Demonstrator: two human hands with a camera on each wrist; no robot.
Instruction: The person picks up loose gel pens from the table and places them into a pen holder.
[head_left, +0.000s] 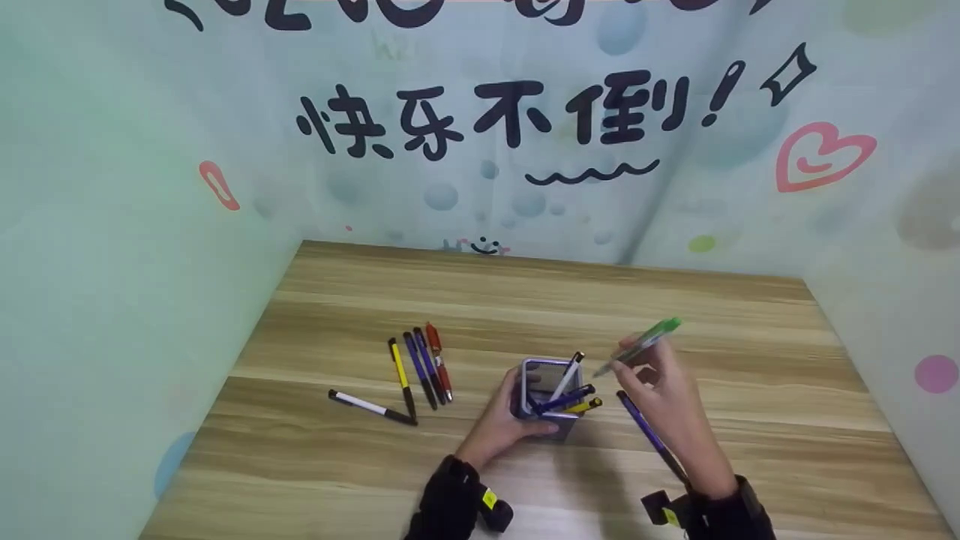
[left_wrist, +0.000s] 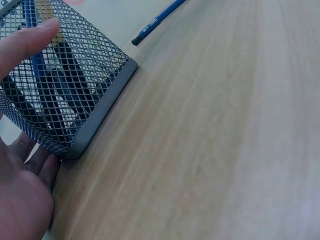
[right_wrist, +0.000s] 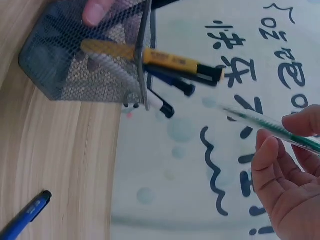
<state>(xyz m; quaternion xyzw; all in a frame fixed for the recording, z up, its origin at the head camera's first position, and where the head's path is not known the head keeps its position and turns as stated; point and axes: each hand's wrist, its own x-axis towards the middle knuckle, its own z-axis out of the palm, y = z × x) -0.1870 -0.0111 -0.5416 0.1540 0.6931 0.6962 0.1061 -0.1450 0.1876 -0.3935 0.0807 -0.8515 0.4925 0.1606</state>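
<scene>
Left hand clasps mesh holder, right hand pinches green pen; backdrop reads “快乐不倒!”

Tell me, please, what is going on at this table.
A person's left hand steadies a mesh holder containing white, blue and yellow pens. The right hand pinches a green pen beside it, not yet inside. A loose blue pen lies near the right hand, and five more pens lie on the table, left of the holder.

Screened booth, printed backdrop (smiley), tabletop
</scene>
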